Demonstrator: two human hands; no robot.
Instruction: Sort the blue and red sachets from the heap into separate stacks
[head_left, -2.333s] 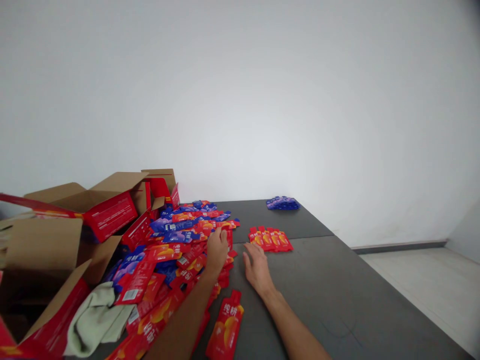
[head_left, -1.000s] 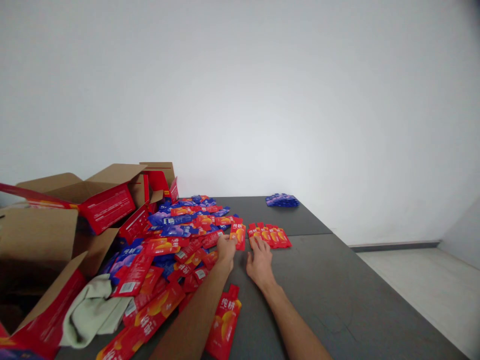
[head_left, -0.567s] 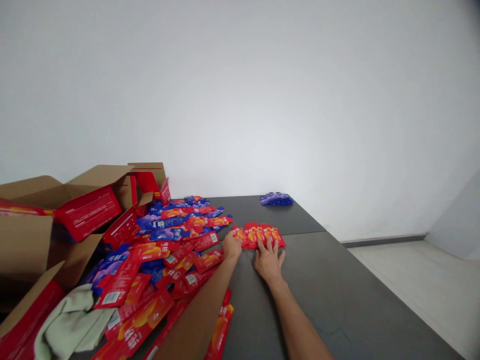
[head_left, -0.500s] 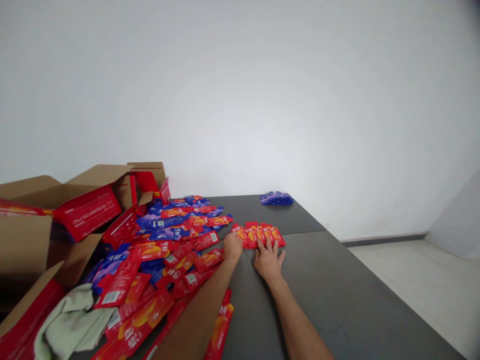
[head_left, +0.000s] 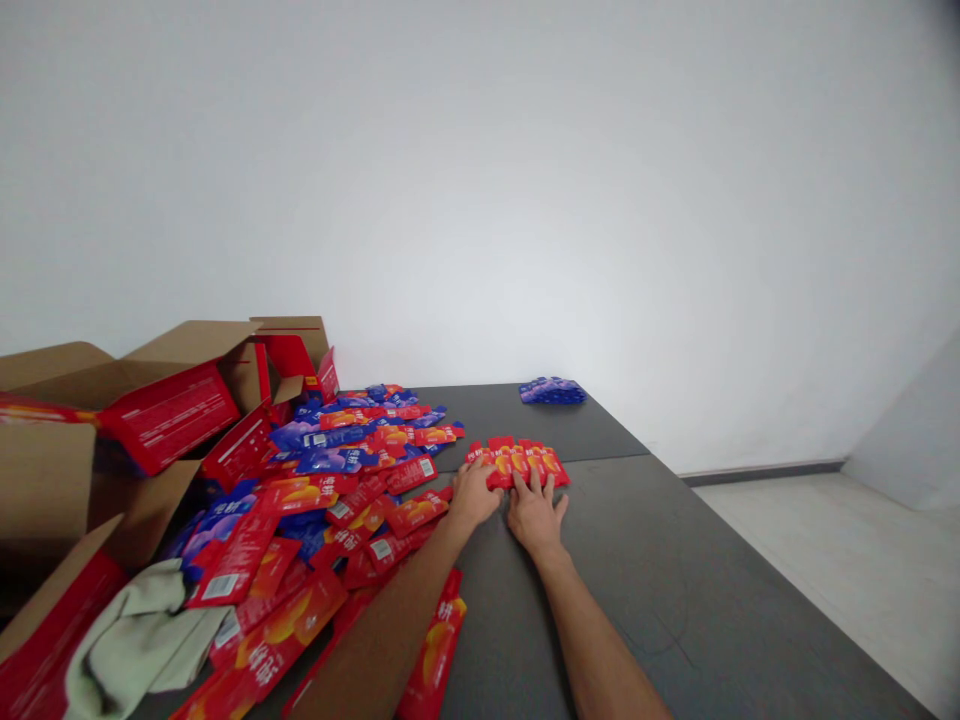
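Several red sachets (head_left: 536, 460) with orange fruit pictures lie overlapped in a fanned row on the dark table. My left hand (head_left: 474, 495) rests on the left end of this row, its fingers stretched out over the sachets and its thumb apart. At the row's near edge, my right hand (head_left: 535, 517) lies flat with fingers spread, the fingertips touching the middle sachets. Neither hand is wrapped round anything. The sachets under my left fingers are partly hidden.
A loose heap of red and blue sachets (head_left: 375, 490) covers the table's left side. Open cardboard boxes (head_left: 176, 415) stand behind it at left, with a pale green cloth (head_left: 146, 635) in front. Blue sachets (head_left: 553, 391) form a stack at the far edge of the table (head_left: 607, 560).
My left hand has opened from a closed grip at the row's left end and shifted slightly right onto the sachets. My right hand stays almost in place, fingers spread.
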